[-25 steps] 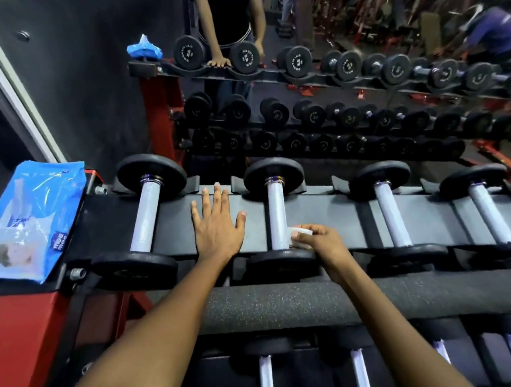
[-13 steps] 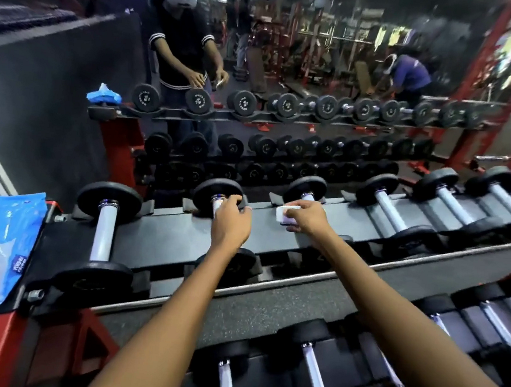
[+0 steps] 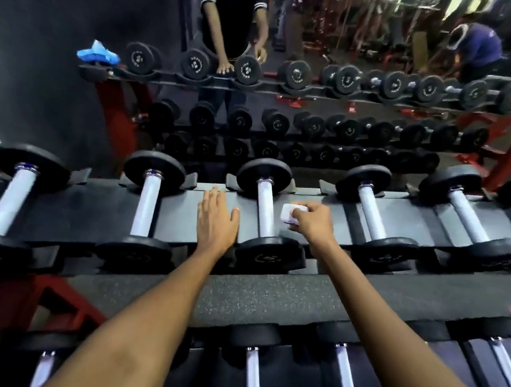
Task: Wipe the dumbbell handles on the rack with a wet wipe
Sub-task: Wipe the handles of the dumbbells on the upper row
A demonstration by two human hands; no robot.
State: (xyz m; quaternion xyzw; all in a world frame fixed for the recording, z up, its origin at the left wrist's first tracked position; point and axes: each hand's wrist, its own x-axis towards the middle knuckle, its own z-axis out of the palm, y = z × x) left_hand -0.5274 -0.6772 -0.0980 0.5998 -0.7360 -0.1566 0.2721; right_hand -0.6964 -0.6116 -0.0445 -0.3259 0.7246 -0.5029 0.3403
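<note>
Stretching across the whole width: the top shelf of the dumbbell rack point(image 3: 299, 297), a row of black-plated dumbbells with pale handles lying front to back in their cradles, a second shelf of them below, all doubled in the wall mirror point(image 3: 325, 74) behind. Judging from the layout alone, somewhere early in the row: impossible to tell by eye which handles are already clean, since none shows a visible wet sheen or streak; the two dumbbells to the left, the first point(image 3: 8, 197) and the second point(image 3: 147, 209), look the same as the ones to the right point(image 3: 372, 219). Probably at work on the third dumbbell handle point(image 3: 265, 210), or just about to touch it. Left hand point(image 3: 216, 220) flat and spread on the rack's dark tray just left of that handle, fingers straight, holding nothing, apparently bracing. Right hand point(image 3: 311, 220) curled round a folded white wet wipe point(image 3: 290, 212), pinching it just right of the same handle, very near but contact not certain. Left to do, by this reading: that handle, everything further right, and the whole lower shelf. Seen only in the mirror at the rack's far left end: a blue packet point(image 3: 98, 54), likely the wipes. Writing: faint embossed marks on the near plate point(image 3: 269, 258) and round printed text on the mirrored plates, all too blurred and small to read; no brand legible anywhere.
</note>
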